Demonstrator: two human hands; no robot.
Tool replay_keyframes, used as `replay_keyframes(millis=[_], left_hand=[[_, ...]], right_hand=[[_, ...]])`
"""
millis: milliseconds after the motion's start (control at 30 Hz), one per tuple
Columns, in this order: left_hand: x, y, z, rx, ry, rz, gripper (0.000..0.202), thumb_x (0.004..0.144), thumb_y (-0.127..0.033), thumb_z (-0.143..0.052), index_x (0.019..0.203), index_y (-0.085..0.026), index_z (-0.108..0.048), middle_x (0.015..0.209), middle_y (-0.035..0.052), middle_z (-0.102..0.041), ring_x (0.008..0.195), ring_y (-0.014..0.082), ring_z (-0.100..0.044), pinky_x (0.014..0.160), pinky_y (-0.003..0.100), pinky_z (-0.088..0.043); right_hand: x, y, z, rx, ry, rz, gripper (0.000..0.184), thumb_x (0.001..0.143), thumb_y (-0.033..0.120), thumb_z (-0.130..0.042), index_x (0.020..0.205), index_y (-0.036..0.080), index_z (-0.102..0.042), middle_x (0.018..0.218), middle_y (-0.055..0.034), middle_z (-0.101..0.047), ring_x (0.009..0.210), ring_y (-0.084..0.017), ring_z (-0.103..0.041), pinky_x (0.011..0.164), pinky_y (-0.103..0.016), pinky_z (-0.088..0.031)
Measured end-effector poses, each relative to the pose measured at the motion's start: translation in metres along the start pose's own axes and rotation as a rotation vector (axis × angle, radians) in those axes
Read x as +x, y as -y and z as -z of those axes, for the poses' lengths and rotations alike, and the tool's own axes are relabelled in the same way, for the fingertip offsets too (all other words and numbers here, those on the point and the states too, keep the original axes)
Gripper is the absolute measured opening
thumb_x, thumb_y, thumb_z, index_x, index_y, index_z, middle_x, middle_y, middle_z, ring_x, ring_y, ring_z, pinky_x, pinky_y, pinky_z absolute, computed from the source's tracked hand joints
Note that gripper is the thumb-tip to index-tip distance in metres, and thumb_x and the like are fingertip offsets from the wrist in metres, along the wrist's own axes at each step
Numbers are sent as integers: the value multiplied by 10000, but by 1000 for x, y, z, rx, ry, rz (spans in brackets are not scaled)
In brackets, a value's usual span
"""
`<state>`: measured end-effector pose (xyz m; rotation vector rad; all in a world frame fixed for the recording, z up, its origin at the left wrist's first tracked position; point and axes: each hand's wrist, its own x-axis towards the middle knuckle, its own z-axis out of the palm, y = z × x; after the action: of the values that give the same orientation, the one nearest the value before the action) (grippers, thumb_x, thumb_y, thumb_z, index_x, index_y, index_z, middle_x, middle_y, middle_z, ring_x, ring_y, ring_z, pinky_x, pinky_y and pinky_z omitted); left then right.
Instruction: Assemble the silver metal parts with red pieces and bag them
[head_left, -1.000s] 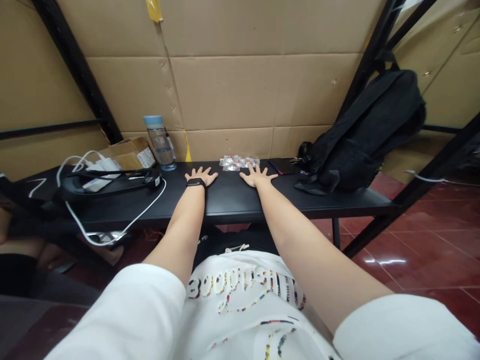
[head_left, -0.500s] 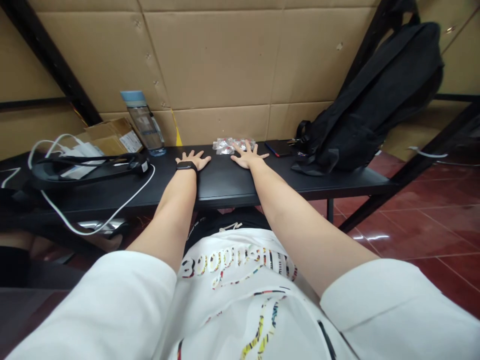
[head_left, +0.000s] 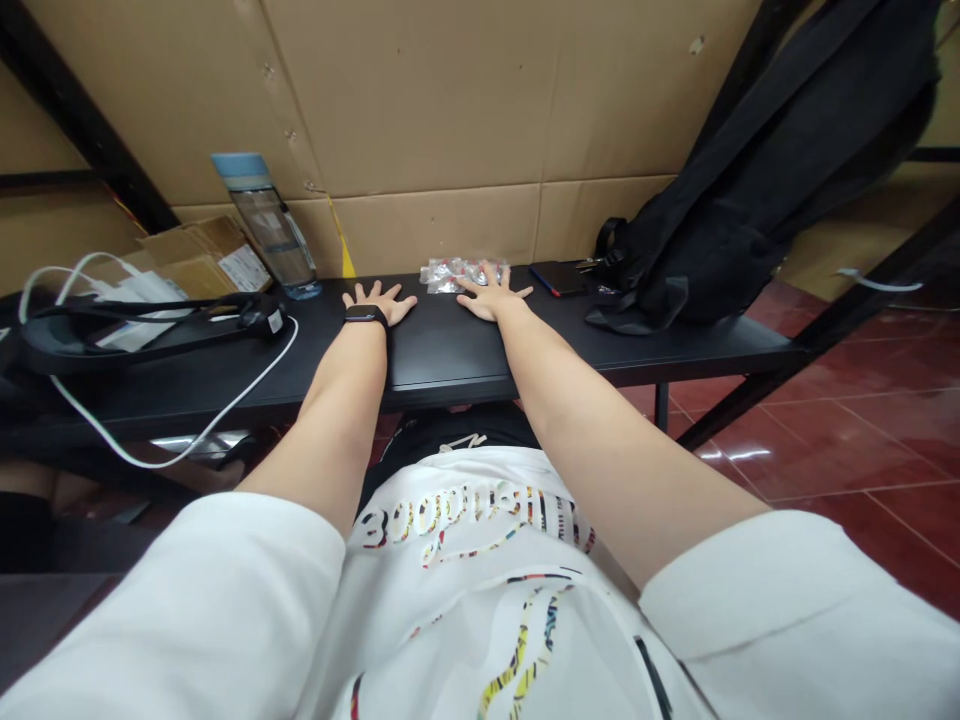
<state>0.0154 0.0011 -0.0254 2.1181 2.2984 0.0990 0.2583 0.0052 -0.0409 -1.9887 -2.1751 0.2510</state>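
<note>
Both arms reach forward over a black table (head_left: 450,350). My left hand (head_left: 380,302) lies flat with its fingers spread, a dark watch (head_left: 365,313) at the wrist. My right hand (head_left: 493,297) is also spread flat, palm down. Its fingertips overlap the near side of some small clear plastic packets (head_left: 444,274) with red and silvery bits inside; what exactly they contain is too small to tell. Neither hand grips anything. Right of the packets lies a dark flat object (head_left: 561,278) with a blue and red edge.
On the left stand a water bottle (head_left: 274,235) with a blue lid, a torn cardboard box (head_left: 217,255), a black headband-like device (head_left: 150,325) and a white cable (head_left: 247,400). A black backpack (head_left: 735,200) leans at the right. Behind rises a cardboard wall (head_left: 435,110).
The view has shifted slightly closer to the table, so the bottle and backpack appear larger and farther outward. Both hands stay spread flat in the same places on the table.
</note>
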Motion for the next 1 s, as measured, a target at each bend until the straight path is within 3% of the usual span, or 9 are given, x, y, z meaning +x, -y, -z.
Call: replay_keyframes(millis=[133,300,533,633,767,867,933,1000], left_hand=[[3,1,-4,-10,-44,-20,862,868,-817,-271,1608,-378,-333,1735,16,-153,1563,470,-20,1180,744,-32],[10,2,-8,-44,-75,-18,855,853,-816,-309,1595,-393,-361,1733,0,-161,1566,470,10,1182,739,12],[22,3,-10,-68,-112,-112,792,896,-732,-369,1599,-366,-363,1730,24,-175,1568,458,-4,1190,720,-13],[18,1,-8,-83,-191,-217,697,918,-620,-452,1559,-347,-438,1703,48,-256,1556,439,-111,1205,681,-73],[7,-9,-5,-213,-347,-355,568,874,-365,-585,1431,-253,-586,1523,124,-514,1436,387,-389,1185,598,-253],[4,-17,-4,-469,-258,-526,505,821,-236,-595,1321,-203,-657,1301,99,-683,1235,295,-597,1126,464,-406],[4,-20,-4,-629,-112,-660,455,813,-210,-573,1251,-190,-695,1248,65,-720,1159,253,-650,1088,383,-459],[3,-19,-5,-670,-13,-706,448,787,-204,-605,1222,-188,-709,1253,61,-725,1158,257,-661,1078,367,-473]], right_hand=[[7,-1,-4,-51,-80,50,707,973,725,-327,1619,473,-190,1731,47,135,1533,-505,164,1069,-854,63],[9,4,-2,-133,-200,179,625,981,600,-428,1582,446,-350,1743,5,-66,1566,-454,2,1141,-804,-11],[11,16,0,-161,-339,367,451,964,407,-519,1384,291,-635,1612,-81,-410,1454,-427,-286,1124,-709,-243],[12,21,1,-132,-375,414,390,925,365,-593,1271,219,-700,1522,-122,-509,1386,-414,-369,1107,-657,-296],[11,24,7,-62,-319,471,307,857,322,-704,1131,193,-751,1308,-123,-670,1290,-370,-499,1101,-572,-353],[10,20,13,30,-243,514,269,818,320,-768,1054,190,-779,1099,-92,-749,1119,-302,-637,1044,-446,-433],[9,17,16,116,-208,534,267,763,328,-831,989,191,-792,1004,-75,-766,1000,-264,-684,964,-377,-477],[8,13,17,238,-188,551,267,712,319,-872,924,178,-791,923,-74,-770,900,-237,-695,864,-333,-498]])
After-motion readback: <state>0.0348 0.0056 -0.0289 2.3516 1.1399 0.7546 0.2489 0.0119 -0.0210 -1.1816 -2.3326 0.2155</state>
